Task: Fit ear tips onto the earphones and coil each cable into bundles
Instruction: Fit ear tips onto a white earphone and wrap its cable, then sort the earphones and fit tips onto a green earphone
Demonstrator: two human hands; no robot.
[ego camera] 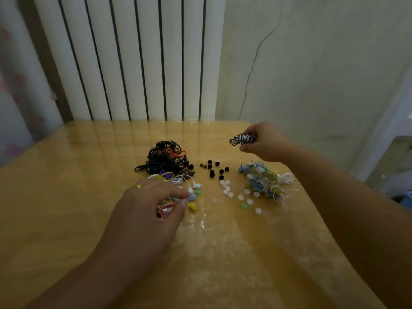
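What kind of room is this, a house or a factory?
Probably a room in someone's home, not a factory. A white radiator stands against the wall behind a glossy wooden table, a flowery curtain hangs at the left, and the plain wall has a crack.

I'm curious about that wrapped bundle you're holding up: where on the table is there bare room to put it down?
Bare wood lies behind the black ear tips, below the right hand holding the bundle, and along the near edge of the table. The middle is crowded with cables and tips.
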